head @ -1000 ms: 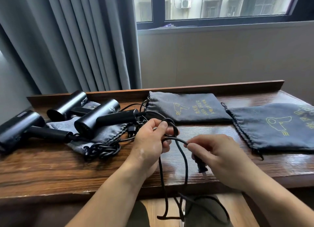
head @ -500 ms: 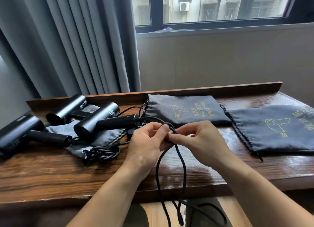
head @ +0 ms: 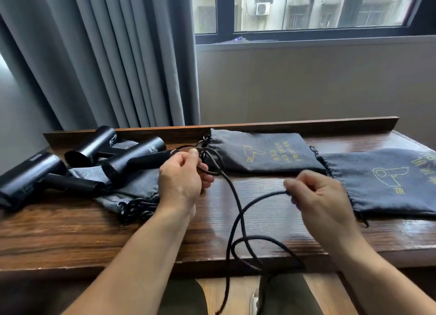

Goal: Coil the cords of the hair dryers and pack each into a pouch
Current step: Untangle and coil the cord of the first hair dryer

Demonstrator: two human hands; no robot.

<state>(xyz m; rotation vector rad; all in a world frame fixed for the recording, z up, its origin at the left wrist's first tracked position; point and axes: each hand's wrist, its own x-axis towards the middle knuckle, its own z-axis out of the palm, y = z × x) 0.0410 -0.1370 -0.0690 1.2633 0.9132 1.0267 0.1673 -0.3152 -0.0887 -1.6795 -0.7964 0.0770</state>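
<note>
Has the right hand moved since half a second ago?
Yes. The right hand pulled the black cord rightward, toward the rightmost dark grey drawstring pouch.

It looked like a hotel or guest room in a city. Heavy grey curtains (head: 106, 55) hung at the far left beside a dark-framed window (head: 306, 35) facing an apartment block with an air-conditioning unit (head: 262, 8). The wooden desk (head: 70, 239) held identical black hair dryers (head: 134, 159) and matching grey pouches (head: 259, 154) printed "HAIR DRIER".
</note>
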